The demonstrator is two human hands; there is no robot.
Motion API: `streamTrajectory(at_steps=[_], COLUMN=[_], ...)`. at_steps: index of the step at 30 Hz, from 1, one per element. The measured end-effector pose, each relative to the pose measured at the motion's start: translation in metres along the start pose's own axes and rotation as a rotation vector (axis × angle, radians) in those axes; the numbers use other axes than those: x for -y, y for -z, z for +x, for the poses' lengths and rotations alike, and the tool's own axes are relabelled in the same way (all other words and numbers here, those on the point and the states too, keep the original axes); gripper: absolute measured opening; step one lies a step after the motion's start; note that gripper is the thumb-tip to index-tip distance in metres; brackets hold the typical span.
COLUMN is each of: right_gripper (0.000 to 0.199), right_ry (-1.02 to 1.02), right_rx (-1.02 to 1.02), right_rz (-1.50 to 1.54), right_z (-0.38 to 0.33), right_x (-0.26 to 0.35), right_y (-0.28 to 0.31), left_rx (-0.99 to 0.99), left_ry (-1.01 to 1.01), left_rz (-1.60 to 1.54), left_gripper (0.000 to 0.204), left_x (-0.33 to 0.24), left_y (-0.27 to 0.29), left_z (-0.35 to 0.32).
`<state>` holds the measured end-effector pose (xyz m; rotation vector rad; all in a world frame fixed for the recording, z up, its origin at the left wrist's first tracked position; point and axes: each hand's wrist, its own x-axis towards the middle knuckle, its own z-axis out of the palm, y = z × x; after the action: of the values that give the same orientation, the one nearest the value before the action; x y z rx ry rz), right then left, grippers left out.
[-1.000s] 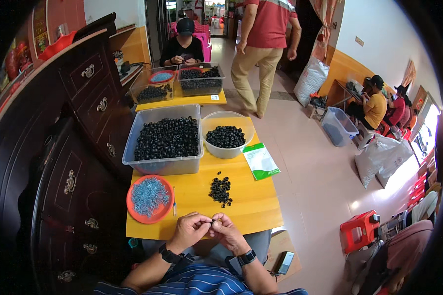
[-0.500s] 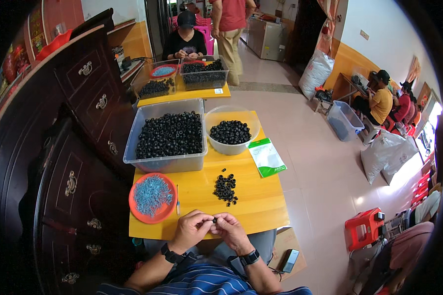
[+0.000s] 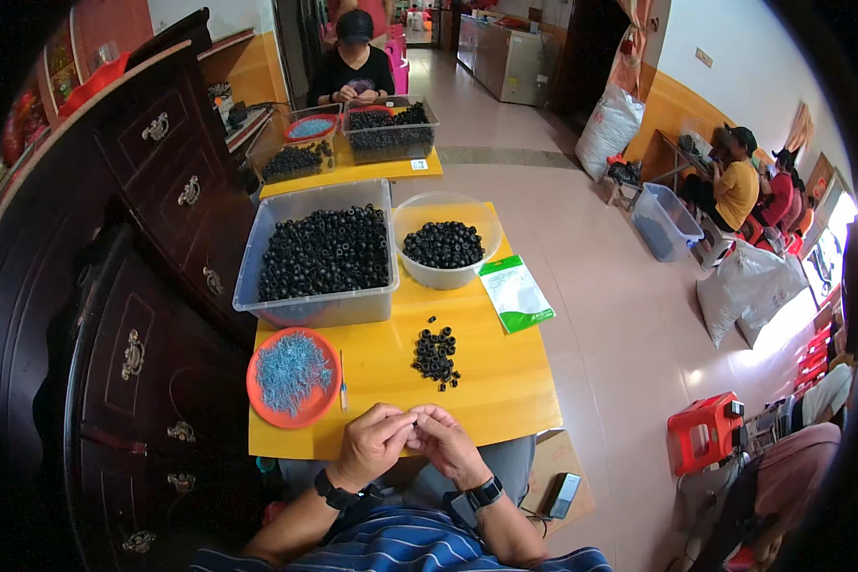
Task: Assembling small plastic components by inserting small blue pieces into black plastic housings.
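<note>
Above the table's front edge, my left hand (image 3: 372, 444) and my right hand (image 3: 445, 446) meet fingertip to fingertip. Both are closed in a pinch around one small black ring-shaped part, now almost wholly covered by the fingers. Just beyond them lies a loose pile of black ring-shaped parts (image 3: 434, 355). To the left, an orange-red plate (image 3: 255, 393) carries a heap of small blue pieces (image 3: 293, 372), too fine to make out singly. A thin pen-like tool (image 3: 343, 381) rests between plate and pile.
On the yellow table (image 3: 486, 381) stand a large clear bin (image 3: 324, 310) and a round tub (image 3: 445, 278), both with black parts, beside a green-and-white packet (image 3: 516, 294). A dark cabinet (image 3: 162, 315) borders the left. Across, a person in black (image 3: 353, 71) works at another table.
The black part between my fingertips has gone mostly out of sight as the fingers close over it. The standing person in red has moved left, behind the seated one. The view has tilted slightly.
</note>
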<state>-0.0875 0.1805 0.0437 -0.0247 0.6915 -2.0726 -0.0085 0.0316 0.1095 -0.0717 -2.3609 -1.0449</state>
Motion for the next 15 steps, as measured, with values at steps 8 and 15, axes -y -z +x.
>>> streamTrajectory(at_steps=[8,15], right_gripper=[0.014,0.013], right_ry=[0.017,0.034], right_rx=[-0.003,-0.017], right_rz=[-0.008,-0.048], right_z=[-0.001,-0.003], right_x=[-0.003,-0.003], right_y=[0.000,-0.001], left_rx=[-0.036,0.008], left_ry=[0.028,0.034], left_rz=[-0.058,-0.058], left_gripper=[0.017,0.017], left_x=[0.004,0.010], left_y=[-0.001,0.003], left_z=[0.000,-0.001])
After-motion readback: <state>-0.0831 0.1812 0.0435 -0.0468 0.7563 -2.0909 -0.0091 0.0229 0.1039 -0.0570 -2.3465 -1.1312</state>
